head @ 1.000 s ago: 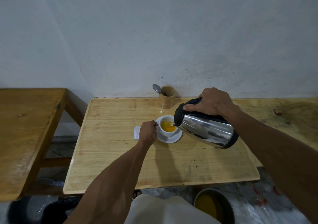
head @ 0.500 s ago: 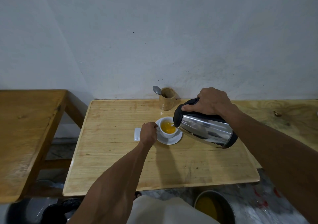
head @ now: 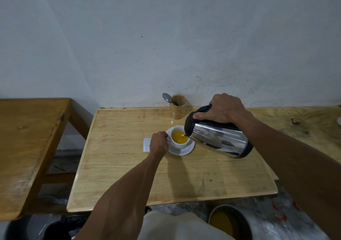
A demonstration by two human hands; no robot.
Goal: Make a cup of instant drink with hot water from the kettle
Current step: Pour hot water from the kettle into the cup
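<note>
The right hand gripped the kettle by its black handle, tilted with its spout over the cup. The cup held yellow drink and stood on a saucer on the worktop. The left hand seemed closed on the cup's handle.

Pale wall, wooden tables

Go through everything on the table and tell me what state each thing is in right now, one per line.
kettle: tilted, spout over the cup, held by the right hand
cup: upright on the saucer, part full of yellow-orange liquid, handle held by the left hand
sachet: flat on the table
spoon: standing in the wooden holder
</note>
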